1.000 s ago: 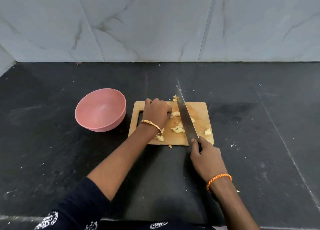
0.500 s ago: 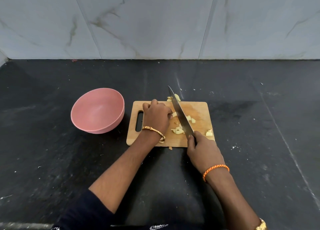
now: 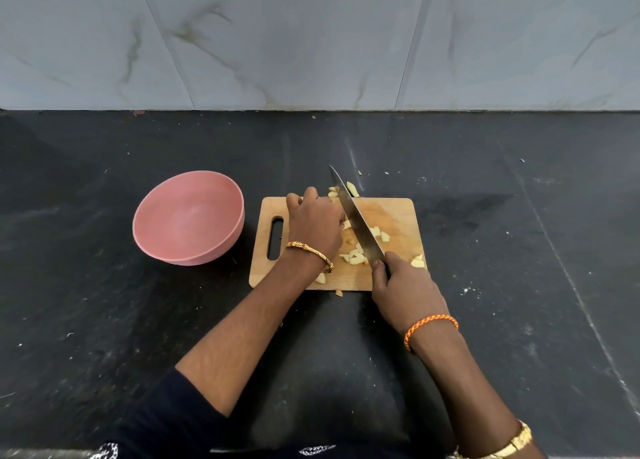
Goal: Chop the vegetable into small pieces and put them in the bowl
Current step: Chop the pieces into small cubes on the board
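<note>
Two hands over cutting board, right hand gripping knife, no legible writing

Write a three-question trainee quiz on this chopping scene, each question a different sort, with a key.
1. True or false: the pink bowl already holds chopped pieces.
2. Multiple choice: the right hand holds the knife by A) its blade tip, B) its handle end, C) nothing, it lies loose.
3. Fill in: the left hand rests on the wooden ____, beside the blade.

Key: 1 false, the bowl looks empty and the pale pieces lie on the board, with a few on the counter past its far edge. 2 B. 3 cutting board.
</note>
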Demonstrator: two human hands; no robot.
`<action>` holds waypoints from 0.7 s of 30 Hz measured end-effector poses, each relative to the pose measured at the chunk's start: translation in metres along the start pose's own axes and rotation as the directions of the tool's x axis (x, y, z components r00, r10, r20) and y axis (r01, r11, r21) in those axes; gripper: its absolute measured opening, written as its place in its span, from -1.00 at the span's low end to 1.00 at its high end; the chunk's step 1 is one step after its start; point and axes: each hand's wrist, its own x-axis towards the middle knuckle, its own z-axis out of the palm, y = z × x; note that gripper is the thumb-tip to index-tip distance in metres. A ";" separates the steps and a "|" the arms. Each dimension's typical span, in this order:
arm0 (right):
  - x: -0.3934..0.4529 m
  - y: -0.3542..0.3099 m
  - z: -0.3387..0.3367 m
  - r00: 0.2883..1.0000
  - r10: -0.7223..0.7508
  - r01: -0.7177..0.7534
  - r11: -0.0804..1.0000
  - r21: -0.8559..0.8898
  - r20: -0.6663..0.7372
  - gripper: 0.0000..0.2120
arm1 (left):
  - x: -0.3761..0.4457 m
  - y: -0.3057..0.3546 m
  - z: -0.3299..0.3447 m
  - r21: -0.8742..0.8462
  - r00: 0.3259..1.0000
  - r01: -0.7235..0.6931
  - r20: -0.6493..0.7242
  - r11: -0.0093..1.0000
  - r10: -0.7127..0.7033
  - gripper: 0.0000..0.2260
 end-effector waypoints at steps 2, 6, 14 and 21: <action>0.000 -0.002 -0.001 0.999 0.018 -0.017 0.999 -0.040 0.044 -0.73 | 0.000 0.000 0.000 0.001 1.000 -0.002 -0.003 1.000 0.002 -0.80; -0.004 -0.007 -0.004 0.993 0.048 -0.039 0.996 -0.086 0.104 -0.73 | 0.000 -0.003 0.000 -0.053 1.000 0.025 0.014 0.998 -0.024 -0.80; -0.028 0.002 -0.037 0.980 0.075 -0.053 0.991 -0.120 0.186 -0.78 | -0.008 -0.014 0.000 -0.175 0.992 0.112 -0.028 0.978 -0.119 -0.82; -0.029 -0.002 -0.033 0.996 0.028 -0.025 0.999 -0.027 0.083 -0.80 | -0.014 -0.012 0.002 -0.202 0.994 0.108 -0.012 0.973 -0.113 -0.79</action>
